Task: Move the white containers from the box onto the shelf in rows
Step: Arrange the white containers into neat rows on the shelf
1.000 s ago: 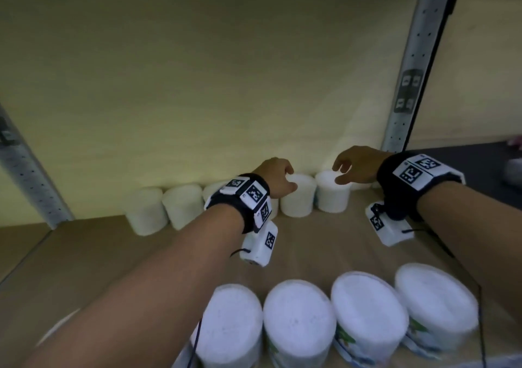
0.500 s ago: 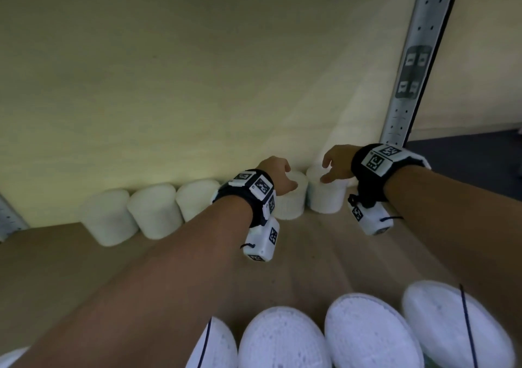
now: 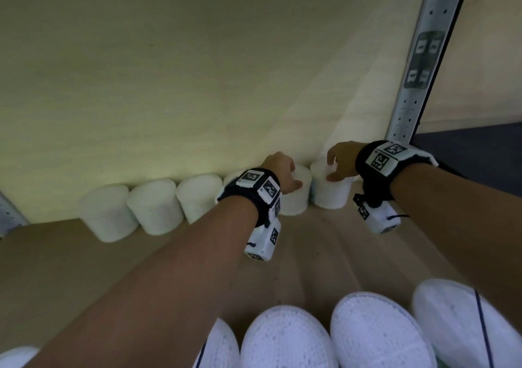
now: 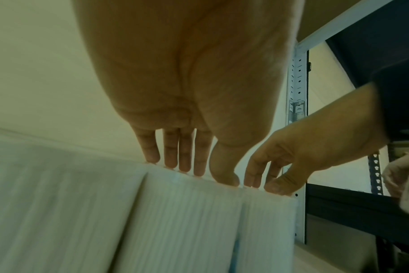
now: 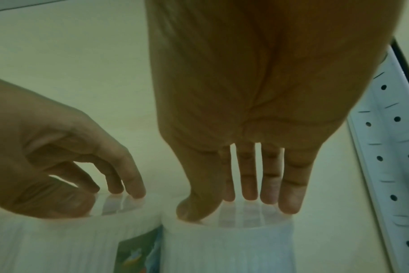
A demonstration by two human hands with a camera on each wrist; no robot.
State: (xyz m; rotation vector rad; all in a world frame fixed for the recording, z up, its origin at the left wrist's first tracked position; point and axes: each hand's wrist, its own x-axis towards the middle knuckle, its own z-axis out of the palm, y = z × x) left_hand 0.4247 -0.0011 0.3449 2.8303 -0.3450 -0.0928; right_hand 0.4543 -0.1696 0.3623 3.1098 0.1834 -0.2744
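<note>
Several white containers stand in a row along the back of the wooden shelf. My left hand is over one of them. Its straight fingertips rest on the lid and the thumb is at the front rim. My right hand rests the same way on the rightmost container, fingers straight on the lid. The two containers touch side by side. Neither hand wraps round a container.
Three more white containers fill the back row to the left. Several large white lids crowd the near bottom of the head view. A perforated metal upright stands just right of the last container. Bare shelf board lies between the rows.
Both hands stay on top of the same two containers at the back. The head view has moved in and tilted, so the near lids look larger and lower.
</note>
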